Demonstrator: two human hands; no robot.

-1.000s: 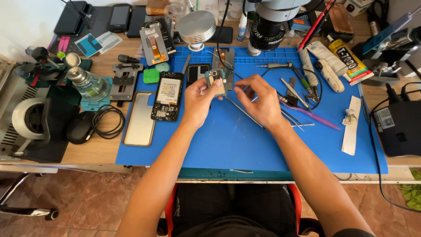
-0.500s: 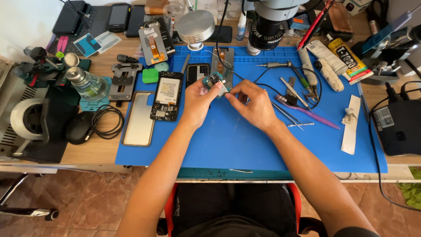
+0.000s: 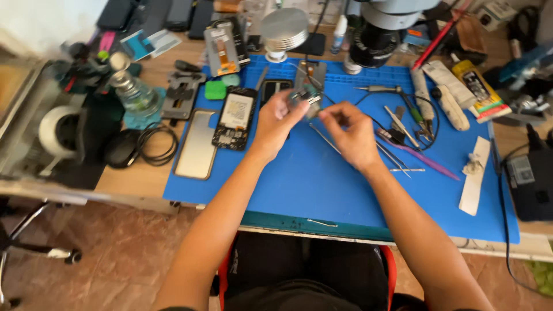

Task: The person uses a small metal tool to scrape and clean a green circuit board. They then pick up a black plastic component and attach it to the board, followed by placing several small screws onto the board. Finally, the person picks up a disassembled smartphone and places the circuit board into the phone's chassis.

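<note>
— What's in your left hand?
— You pinch a small metal part at its fingertips, above the blue mat.
— And your right hand?
— Just right of that pinch, fingers curled, with tweezers lying farther right

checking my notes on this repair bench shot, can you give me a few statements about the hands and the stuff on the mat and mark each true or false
1. The left hand holds a small metal part above the blue mat. True.
2. The right hand rests flat on the mat. False: it is raised, its fingers pinched beside the small part.
3. An opened phone lies on the mat, left of the left hand. True.
4. The purple tool is held in the right hand. False: it lies on the mat, right of that hand.
5. The roll of tape sits on the mat. False: it sits off the mat, far left.
</note>
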